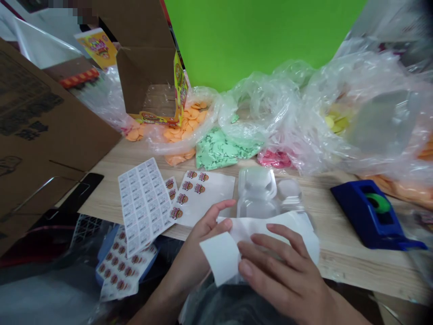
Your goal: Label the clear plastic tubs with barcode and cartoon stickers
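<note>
A white paper sheet point(277, 221) with a curled-over flap lies across my hands near the table's front edge. My left hand point(204, 232) has its thumb on the sheet's left part and its index finger pointing outward. The thumb and index finger of my right hand point(284, 266) meet at the right edge of the flap, the other fingers spread over the sheet. Just behind the sheet sits a clear plastic tray point(259, 192) with molded hollows. Left of it lies a sticker sheet point(209, 194) with several burger stickers, partly under a barcode label sheet point(145, 205).
A blue tape dispenser point(367, 214) stands at right. Plastic bags of green pieces point(219, 146), orange pieces point(189, 124) and pink pieces point(275, 158) line the back, beside an open display box point(152, 85). A large carton point(43, 117) stands at left. More stickers point(123, 266) hang below the table edge.
</note>
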A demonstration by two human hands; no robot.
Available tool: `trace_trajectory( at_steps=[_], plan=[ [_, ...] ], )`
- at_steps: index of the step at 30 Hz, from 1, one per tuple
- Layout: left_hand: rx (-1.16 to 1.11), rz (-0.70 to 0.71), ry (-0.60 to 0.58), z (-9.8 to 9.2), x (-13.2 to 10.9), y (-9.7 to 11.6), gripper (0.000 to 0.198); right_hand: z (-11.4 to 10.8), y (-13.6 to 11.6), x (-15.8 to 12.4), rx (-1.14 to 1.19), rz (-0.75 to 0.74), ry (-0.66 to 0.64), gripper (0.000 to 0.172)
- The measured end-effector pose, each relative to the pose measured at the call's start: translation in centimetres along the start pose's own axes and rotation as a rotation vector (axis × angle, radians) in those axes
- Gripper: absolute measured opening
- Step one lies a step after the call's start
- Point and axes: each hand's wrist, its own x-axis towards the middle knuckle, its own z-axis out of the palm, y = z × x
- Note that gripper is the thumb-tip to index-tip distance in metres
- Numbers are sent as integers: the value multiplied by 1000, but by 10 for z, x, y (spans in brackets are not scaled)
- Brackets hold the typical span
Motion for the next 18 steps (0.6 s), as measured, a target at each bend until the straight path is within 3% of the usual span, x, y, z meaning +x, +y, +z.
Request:
trace_trajectory(
  at_steps=[5, 9, 11, 15, 18],
  plan=[
    [-31, -51, 61, 0, 4, 5, 52, 7, -1, -14, -4, -19, 88, 17],
    [-50, -46, 82, -2, 3, 4, 49, 4, 6, -14, 94, 197, -14, 16],
    [-41, -52, 59, -2, 2, 3, 47, 2, 8, -12, 102, 238, -52, 23],
    [6, -23, 65, -1, 1, 1, 43, 3, 8, -10, 57, 118, -109, 43],
    [25, 5, 87, 0, 2, 1, 40, 6, 6, -7, 53, 159, -184, 49]
  ],
)
